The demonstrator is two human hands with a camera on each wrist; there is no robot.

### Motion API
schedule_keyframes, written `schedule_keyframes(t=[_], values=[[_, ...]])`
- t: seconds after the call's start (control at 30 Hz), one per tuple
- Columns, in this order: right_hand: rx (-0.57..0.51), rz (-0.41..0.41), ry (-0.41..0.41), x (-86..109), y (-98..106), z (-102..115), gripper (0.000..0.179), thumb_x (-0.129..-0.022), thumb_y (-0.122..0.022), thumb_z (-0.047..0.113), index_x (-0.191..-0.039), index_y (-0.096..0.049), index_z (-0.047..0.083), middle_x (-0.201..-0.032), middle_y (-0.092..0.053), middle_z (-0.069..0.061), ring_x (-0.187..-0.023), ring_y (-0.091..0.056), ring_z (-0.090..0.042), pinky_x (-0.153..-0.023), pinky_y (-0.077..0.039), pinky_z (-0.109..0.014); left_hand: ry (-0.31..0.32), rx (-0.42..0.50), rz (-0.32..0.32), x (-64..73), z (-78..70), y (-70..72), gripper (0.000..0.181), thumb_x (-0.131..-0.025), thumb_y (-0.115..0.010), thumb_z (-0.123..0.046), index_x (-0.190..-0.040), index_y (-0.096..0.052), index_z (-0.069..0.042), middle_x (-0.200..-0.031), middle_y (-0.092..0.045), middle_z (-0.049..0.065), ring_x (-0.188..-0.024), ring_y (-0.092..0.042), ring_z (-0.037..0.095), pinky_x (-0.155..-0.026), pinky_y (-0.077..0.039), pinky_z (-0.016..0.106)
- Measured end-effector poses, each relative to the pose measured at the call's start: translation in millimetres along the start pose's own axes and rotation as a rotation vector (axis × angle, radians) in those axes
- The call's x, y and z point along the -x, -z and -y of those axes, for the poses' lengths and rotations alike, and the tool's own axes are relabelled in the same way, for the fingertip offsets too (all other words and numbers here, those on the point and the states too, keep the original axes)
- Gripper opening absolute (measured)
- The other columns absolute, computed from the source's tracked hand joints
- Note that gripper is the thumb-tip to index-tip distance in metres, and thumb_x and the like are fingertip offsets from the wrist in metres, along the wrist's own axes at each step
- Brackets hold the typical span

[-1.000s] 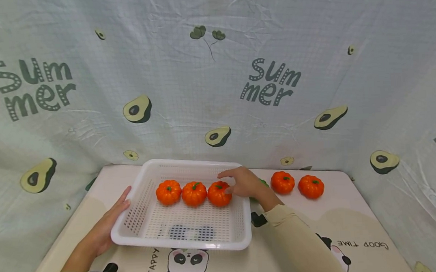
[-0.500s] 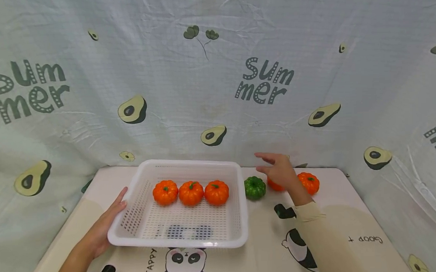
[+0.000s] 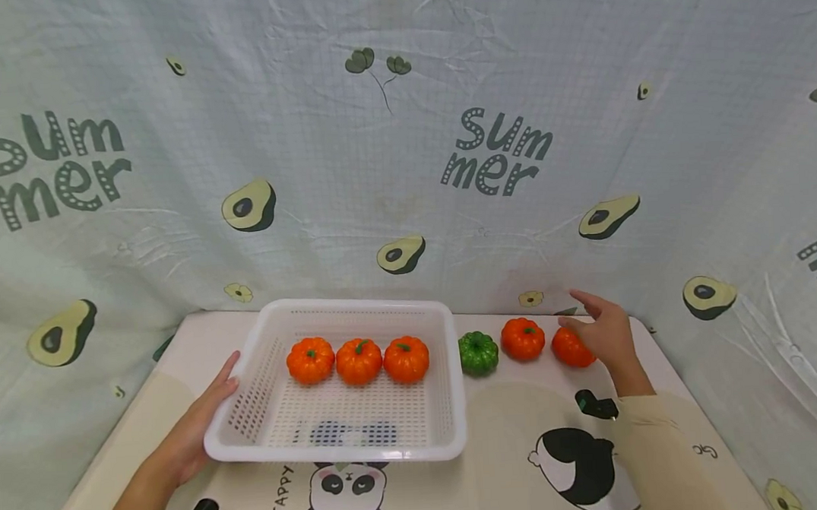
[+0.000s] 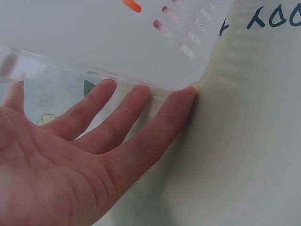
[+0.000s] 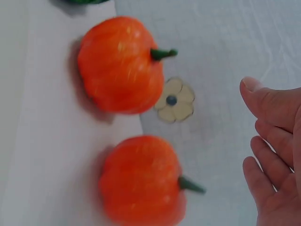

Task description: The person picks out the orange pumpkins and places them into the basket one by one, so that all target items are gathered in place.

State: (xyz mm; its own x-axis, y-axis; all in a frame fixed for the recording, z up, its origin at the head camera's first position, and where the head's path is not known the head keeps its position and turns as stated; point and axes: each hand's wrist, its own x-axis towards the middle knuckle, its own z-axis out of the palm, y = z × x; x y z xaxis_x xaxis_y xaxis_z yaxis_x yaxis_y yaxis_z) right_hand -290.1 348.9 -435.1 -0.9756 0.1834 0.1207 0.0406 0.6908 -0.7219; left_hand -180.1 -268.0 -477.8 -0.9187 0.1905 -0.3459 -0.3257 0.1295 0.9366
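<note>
A white perforated plastic basket (image 3: pixel 342 453) holds a row of 3 small orange pumpkins, the left one (image 3: pixel 310 361), the middle one (image 3: pixel 359 362) and the right one (image 3: pixel 406 359). My left hand (image 3: pixel 186 433) touches the basket's left side, its fairly straight fingertips (image 4: pixel 182 96) against the outer wall. To the right of the basket stand a green pumpkin (image 3: pixel 478 353) and an orange pumpkin (image 3: pixel 522 339). Over the far-right orange pumpkin (image 3: pixel 568 348), partly hiding it in the head view, my right hand (image 3: pixel 612 339) hovers with fingers spread and nothing in it.
The table is covered with a pale cloth printed with a panda (image 3: pixel 348 495) and a dark-haired figure (image 3: pixel 585 464). Behind it hangs a curtain (image 3: pixel 331 213) with avocado prints, meeting the table's back edge.
My right hand has left the right end of the basket, passed over the green and first orange pumpkins, and moved right to the last one. The left hand stays at the basket.
</note>
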Motion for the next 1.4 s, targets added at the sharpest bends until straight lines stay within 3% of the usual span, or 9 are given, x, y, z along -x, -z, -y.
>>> schedule_keyframes(t=[0.27,0.4,0.63,1.03,1.4], values=[[0.068,0.005,-0.131,0.6,1,-38,0.075,-0.096,-0.074,0.018,-0.159,-0.037,0.001,-0.164,-0.035,-0.031,-0.148,-0.034,-0.055,-0.115,-0.038,-0.064,-0.005,-0.001,0.004,0.4,0.2,0.3,0.068,-0.111,-0.024,-0.057,-0.161,0.019,-0.046,-0.176,0.012,0.014,-0.152,-0.017,0.043,-0.101,-0.043,0.042],[0.017,0.055,-0.197,1.4,-3,-54,0.084,-0.096,-0.073,0.022,-0.163,-0.027,0.002,-0.167,-0.027,-0.031,-0.15,-0.028,-0.056,-0.118,-0.033,-0.065,-0.006,-0.005,0.004,0.2,-0.4,0.2,0.068,-0.111,-0.024,-0.057,-0.161,0.02,-0.046,-0.176,0.012,0.015,-0.151,-0.019,0.043,-0.101,-0.044,0.042],[-0.06,0.143,-0.214,6.4,-12,-74,0.098,-0.093,-0.079,0.029,-0.165,-0.019,0.002,-0.169,-0.023,-0.031,-0.153,-0.024,-0.053,-0.122,-0.026,-0.064,-0.008,-0.009,0.002,-0.2,-1.9,0.0,0.067,-0.111,-0.025,-0.058,-0.161,0.019,-0.047,-0.176,0.011,0.014,-0.151,-0.02,0.043,-0.1,-0.045,0.042],[-0.034,0.098,-0.211,9.8,-17,-67,0.094,-0.088,-0.085,0.026,-0.161,-0.032,0.0,-0.163,-0.034,-0.032,-0.149,-0.03,-0.052,-0.12,-0.03,-0.065,-0.007,-0.009,-0.002,0.7,-0.6,0.3,0.069,-0.111,-0.026,-0.057,-0.162,0.019,-0.044,-0.176,0.011,0.015,-0.152,-0.018,0.045,-0.101,-0.044,0.044],[-0.057,0.097,-0.125,11.7,-11,-49,0.089,-0.084,-0.087,0.013,-0.158,-0.039,-0.001,-0.162,-0.038,-0.031,-0.148,-0.036,-0.05,-0.119,-0.034,-0.061,0.003,-0.015,0.003,-1.1,-2.4,1.5,0.068,-0.111,-0.025,-0.058,-0.161,0.019,-0.046,-0.176,0.012,0.014,-0.152,-0.019,0.045,-0.101,-0.045,0.043]])
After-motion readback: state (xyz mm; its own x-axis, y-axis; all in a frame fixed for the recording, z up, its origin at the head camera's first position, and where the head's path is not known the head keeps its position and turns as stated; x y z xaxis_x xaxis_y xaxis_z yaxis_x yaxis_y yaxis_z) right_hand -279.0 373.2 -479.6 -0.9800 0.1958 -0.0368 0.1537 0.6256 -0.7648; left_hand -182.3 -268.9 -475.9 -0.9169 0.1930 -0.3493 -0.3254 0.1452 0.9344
